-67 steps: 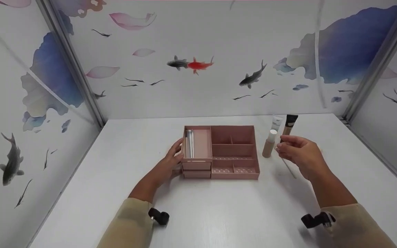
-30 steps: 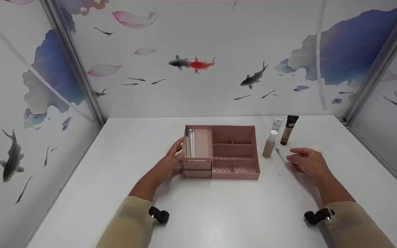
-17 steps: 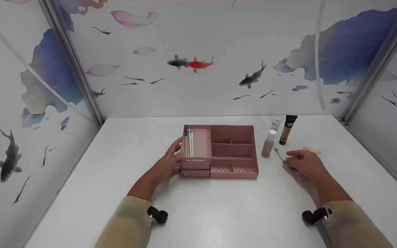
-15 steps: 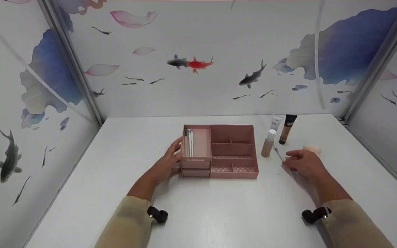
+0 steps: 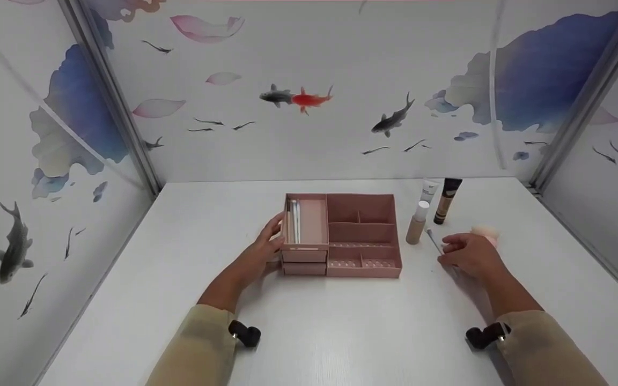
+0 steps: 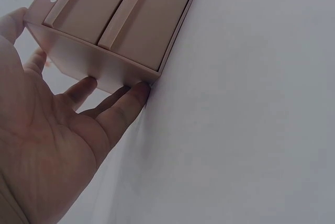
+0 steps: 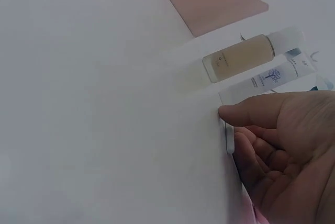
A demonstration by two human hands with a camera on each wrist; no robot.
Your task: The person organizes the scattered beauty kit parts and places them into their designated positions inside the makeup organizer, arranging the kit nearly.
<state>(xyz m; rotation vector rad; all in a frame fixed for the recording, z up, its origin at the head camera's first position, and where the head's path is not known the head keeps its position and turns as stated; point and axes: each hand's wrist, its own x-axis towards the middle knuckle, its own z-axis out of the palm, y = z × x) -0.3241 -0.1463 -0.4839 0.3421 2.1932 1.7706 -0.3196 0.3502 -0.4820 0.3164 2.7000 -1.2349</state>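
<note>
Our left grip (image 5: 257, 256) is spread, with fingertips (image 6: 140, 89) resting on the side of the pink organizer (image 5: 362, 236). Right of this grip, slender sticks (image 5: 296, 222) lie in its upper tray. Further on, the bottle (image 5: 416, 228) stands beyond our right grip (image 5: 470, 254), which pinches the thin brush (image 5: 434, 242) near the table (image 5: 341, 332). We judge that picking up this brush is in hand; next calls for lifting it clear of the bottle, keeping the pinch.

We wear plain beige, a left sleeve (image 5: 197, 343) and a right sleeve (image 5: 550, 346); by the first sits a small rounded black device (image 5: 246, 333), by the second a matching black unit (image 5: 485, 336), each showing a metallic glint, and our left hand (image 5: 258, 254) and right hand (image 5: 472, 254) are bare
</note>
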